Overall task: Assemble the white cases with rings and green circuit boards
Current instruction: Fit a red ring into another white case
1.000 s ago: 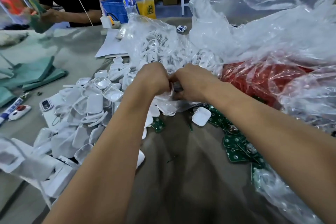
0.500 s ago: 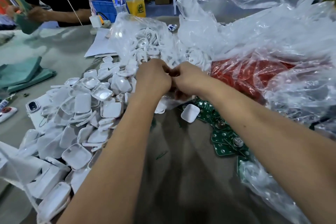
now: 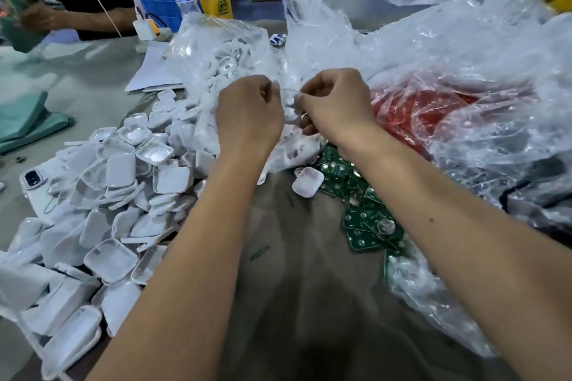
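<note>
Both hands meet at 12 o'clock: right hand pinches a ring, left hand curled beside it, grip unclear; cases at 9, boards at 3.

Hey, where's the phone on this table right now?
In the head view the phone lies far left, camera side up, at the left edge of the pile of white cases and partly buried by it.

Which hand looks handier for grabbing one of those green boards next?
Probably the right hand: the green boards lie directly under its forearm, while the left hand sits over the white cases.
</note>
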The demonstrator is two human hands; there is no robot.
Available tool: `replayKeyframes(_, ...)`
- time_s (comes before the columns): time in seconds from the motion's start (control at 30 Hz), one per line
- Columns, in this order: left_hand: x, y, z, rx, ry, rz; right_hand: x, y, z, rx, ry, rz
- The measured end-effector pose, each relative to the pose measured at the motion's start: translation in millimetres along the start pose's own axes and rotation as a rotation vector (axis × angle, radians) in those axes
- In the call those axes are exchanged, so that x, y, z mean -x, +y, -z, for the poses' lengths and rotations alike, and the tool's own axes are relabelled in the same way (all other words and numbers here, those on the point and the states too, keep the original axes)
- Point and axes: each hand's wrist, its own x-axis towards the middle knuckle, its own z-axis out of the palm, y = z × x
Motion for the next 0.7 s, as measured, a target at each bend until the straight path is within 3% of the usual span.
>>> replayKeyframes(0.1,5.6,32.0,-9.0,0.433,-0.16,-0.052,7.6,-2.5,42.8,-0.072,0.079,0.013)
replayKeyframes(0.17,14.6,52.4,-22.1,0.578,-0.305,-0.069,17.3,-1.1,77.9,-0.039,0.086,0.04)
replayKeyframes(0.23,26.2,71.1,-39.5,0.682,-0.409,-0.05,28.7,-3.5,117.3,0.108,0.023,0.074)
replayKeyframes(0.3,41.5,91.3,-59.4,0.753,-0.491,-0.011,43.7,-9.3,159.1,0.447,-0.043,0.113)
replayKeyframes(0.4,69.4,119.5,-88.0,0.785,-0.555,0.067,70.4,-18.4,204.4,0.912,-0.131,0.101)
replayKeyframes(0.53,102.3,150.0,-118.0,0.684,-0.486,0.043,100.7,-11.7,226.0,0.879,-0.547,-0.384)
replayKeyframes(0.57,105.8,153.9,-121.7,0.62,-0.446,0.002,104.0,-6.7,227.0,0.933,-0.587,-0.413)
replayKeyframes(0.7,112.5,159.2,-128.7,0.575,-0.4,-0.035,112.5,6.1,221.2,1.236,-0.603,-0.244)
